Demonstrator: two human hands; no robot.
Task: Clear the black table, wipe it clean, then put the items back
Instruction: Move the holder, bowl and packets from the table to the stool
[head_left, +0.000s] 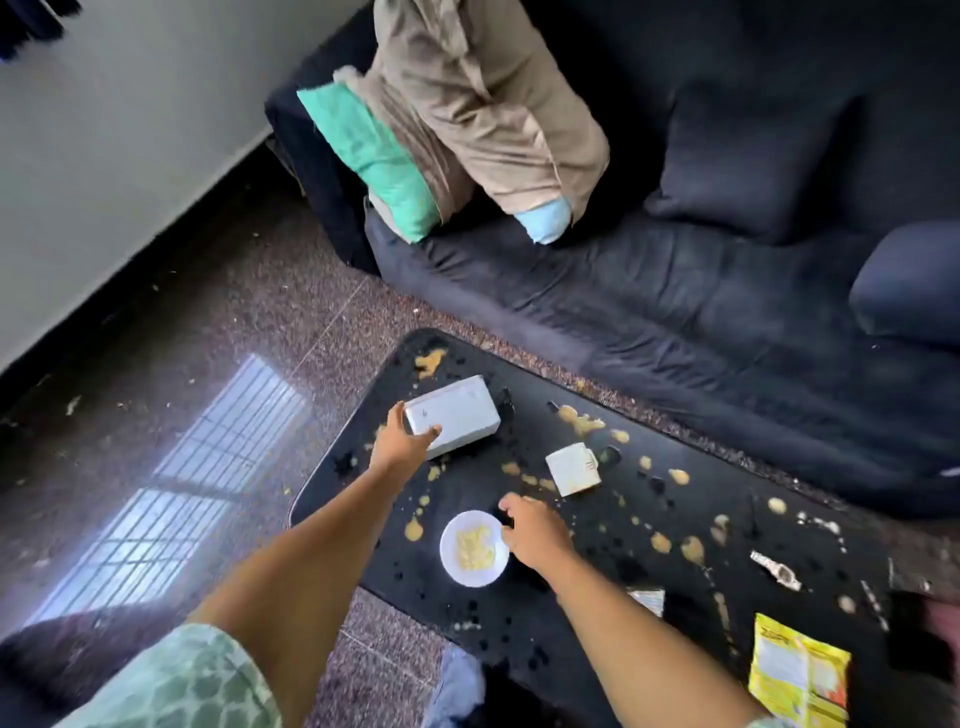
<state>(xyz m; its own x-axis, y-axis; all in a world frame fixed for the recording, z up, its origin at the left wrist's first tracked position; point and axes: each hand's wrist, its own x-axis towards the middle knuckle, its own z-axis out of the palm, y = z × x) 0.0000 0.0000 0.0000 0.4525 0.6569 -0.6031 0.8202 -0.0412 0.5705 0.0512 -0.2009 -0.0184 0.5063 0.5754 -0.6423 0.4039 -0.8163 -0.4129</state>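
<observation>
At frame centre, the left hand (402, 441) is gripping the box (457, 413) on the table (597, 613). Lower down, the right hand (537, 538) is curling against the bowl (470, 571) rim; whether it is gripping I cannot tell.

Both bare forearms reach forward from the lower edge of the view. The left arm stretches farther, nearly straight, and the left hand (402, 444) grips the near end of a white box (457, 410), thumb on one side, fingers (397, 413) on the other. The right hand (537, 535) hangs palm-down, fingers curled, thumb at the rim of a white bowl (448, 551); whether it pinches the rim is unclear
</observation>
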